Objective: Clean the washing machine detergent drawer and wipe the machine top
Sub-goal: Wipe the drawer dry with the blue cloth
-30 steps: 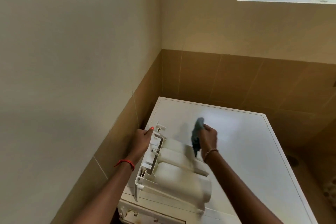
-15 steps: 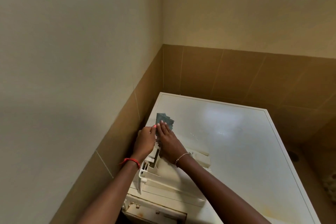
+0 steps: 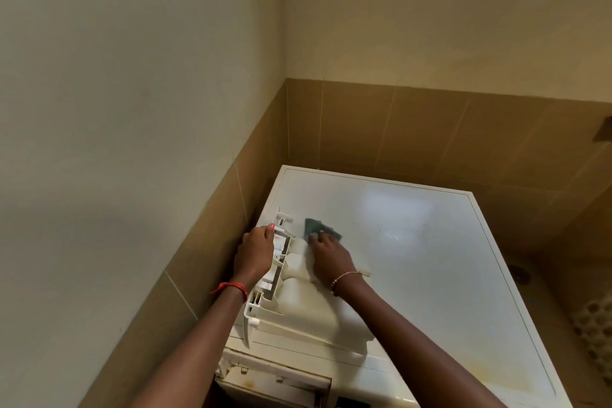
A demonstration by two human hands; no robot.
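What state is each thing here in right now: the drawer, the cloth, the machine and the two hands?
Left hand: grips the drawer's rim.
Right hand: fingers straight, pressing the cloth.
Detergent drawer: out of the machine, lying tipped on its top.
Green cloth: flat under the right hand's fingers, at the drawer's far end.
Drawer slot: open, drawer removed.
Machine top: yellowish stain near its front right corner.

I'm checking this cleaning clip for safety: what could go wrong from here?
The white plastic detergent drawer stands on edge near the front-left corner of the white machine top, steadied by the left hand; it might tip off. The right hand pressing the dark green cloth beside it might knock it.
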